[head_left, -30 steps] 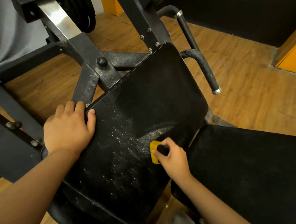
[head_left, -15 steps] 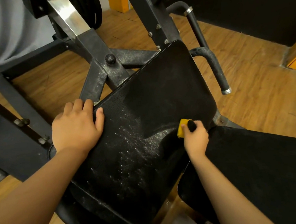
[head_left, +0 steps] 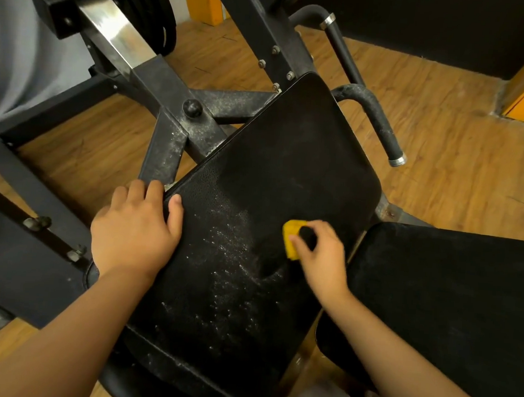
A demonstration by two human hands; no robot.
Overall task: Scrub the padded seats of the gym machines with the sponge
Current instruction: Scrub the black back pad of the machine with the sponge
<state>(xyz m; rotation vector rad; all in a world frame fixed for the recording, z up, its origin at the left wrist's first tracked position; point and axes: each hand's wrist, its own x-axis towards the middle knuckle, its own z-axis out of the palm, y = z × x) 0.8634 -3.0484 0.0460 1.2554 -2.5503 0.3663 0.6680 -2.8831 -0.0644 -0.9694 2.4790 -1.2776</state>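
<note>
Leftmost, the left hand (head_left: 136, 230) is seen braced on the near-left edge of the padded seat (head_left: 271, 174), with the fingers curled together over the rim and the thumb laid on the top face. White suds (head_left: 229, 257) are spread across the middle of the seat, just beside that thumb. If the wet patch is reached, the bracing grip could be lost on slick vinyl.

Further right, the sponge (head_left: 292, 240) is pressed to the seat near its right edge. It is pinched by the right hand (head_left: 321, 260), whose fingertips are closed on its dark back, though slight blur hides the finer detail. With so small a pinch, the sponge could be squeezed out under hard pressure or carried off the edge. The suds to its left could also be left unscrubbed, or be pushed onto the wooden floor (head_left: 440, 166), which would then be slippery.

By count, two hands and one sponge are seen. Two pads are in view, the seat being scrubbed and a second pad (head_left: 447, 301) at the right, along with two handle bars (head_left: 373, 119).
</note>
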